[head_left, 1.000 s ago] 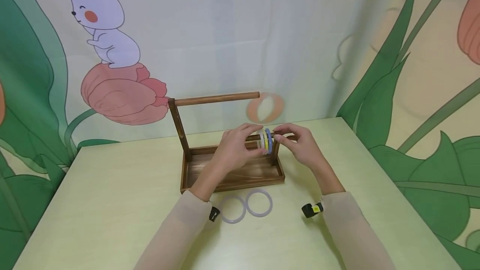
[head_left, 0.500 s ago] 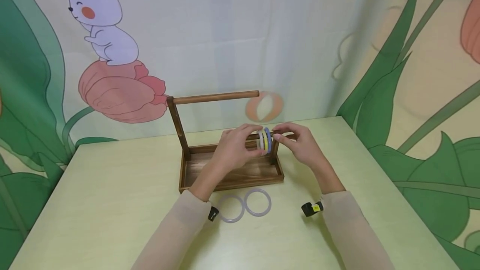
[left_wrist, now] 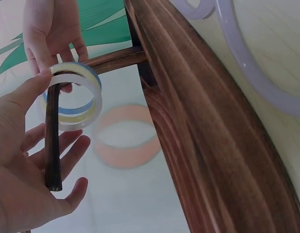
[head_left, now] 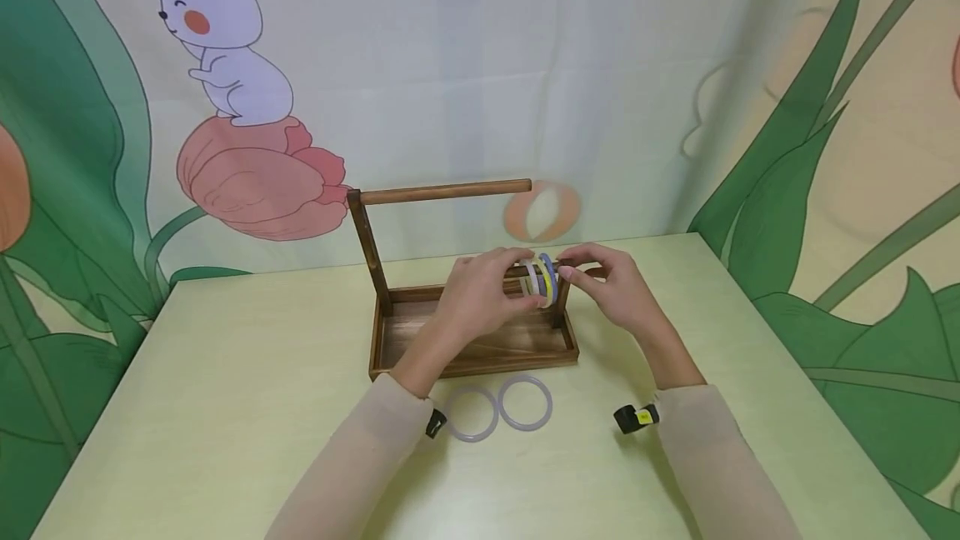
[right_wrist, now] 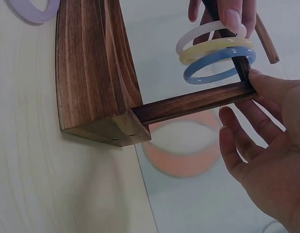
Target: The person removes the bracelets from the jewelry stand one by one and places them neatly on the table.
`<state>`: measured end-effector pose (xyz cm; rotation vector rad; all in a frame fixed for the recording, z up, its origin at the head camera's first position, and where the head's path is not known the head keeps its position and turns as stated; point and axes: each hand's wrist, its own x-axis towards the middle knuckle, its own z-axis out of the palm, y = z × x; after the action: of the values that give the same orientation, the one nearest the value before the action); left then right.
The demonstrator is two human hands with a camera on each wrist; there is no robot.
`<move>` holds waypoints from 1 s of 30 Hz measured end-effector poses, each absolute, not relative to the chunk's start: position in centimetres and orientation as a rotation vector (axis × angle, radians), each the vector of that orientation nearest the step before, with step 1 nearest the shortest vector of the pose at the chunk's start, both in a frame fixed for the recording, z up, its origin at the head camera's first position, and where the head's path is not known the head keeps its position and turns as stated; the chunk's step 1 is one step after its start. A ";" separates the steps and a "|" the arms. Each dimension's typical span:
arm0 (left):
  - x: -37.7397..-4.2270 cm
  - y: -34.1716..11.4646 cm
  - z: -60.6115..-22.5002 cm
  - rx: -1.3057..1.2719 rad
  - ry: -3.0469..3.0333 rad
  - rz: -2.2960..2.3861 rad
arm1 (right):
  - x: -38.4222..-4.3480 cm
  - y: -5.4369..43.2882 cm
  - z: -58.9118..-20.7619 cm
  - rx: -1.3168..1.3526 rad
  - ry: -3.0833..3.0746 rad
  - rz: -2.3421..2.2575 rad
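Three bangles, white [right_wrist: 185,42], yellow [right_wrist: 188,56] and blue [right_wrist: 193,76], hang round the lower rod [left_wrist: 52,141] of a dark wooden display stand [head_left: 378,340]. Blue is closest to the end post [right_wrist: 198,103], white farthest from it. My left hand [head_left: 480,294] pinches the white bangle, its fingers above and thumb below in the head view. With thumb and fingers, my right hand [head_left: 611,286] grips the top of the end post, where the rod joins it. The bangles lean slightly and stand close together between the two hands.
Two pale purple bangles [head_left: 526,403] lie flat side by side on the table [head_left: 225,407], in front of the stand's tray base. The stand's longer upper rod [head_left: 450,192] juts out behind the hands, its right end free. A printed curtain [head_left: 450,65] hangs behind the table.
The head view has shifted, so the whole scene sits a little farther right. The bangles on the rod have changed their tilt slightly; both hands keep their places at the stand.
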<state>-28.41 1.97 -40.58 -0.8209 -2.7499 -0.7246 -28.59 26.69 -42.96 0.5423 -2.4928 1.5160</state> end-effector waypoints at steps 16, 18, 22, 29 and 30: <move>-28.2 -3.7 -39.7 -0.786 -2.703 -1.125 | -28.9 26.6 -42.7 0.543 -2.479 1.531; -28.2 -4.8 -39.9 -0.806 -2.685 -1.165 | -28.9 26.5 -42.7 0.534 -2.488 1.533; -27.9 -6.8 -40.2 -0.820 -2.658 -1.229 | -28.8 26.4 -43.0 0.510 -2.506 1.532; -27.4 -9.3 -40.6 -0.813 -2.599 -1.308 | -28.2 26.2 -42.3 0.479 -2.505 1.522; -27.3 -9.6 -40.7 -0.813 -2.595 -1.318 | -27.9 26.1 -41.9 0.478 -2.508 1.518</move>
<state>-27.32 -9.59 -40.71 -0.8128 -2.5947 -1.3183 -27.90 26.12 -41.91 0.4775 -2.5084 1.5181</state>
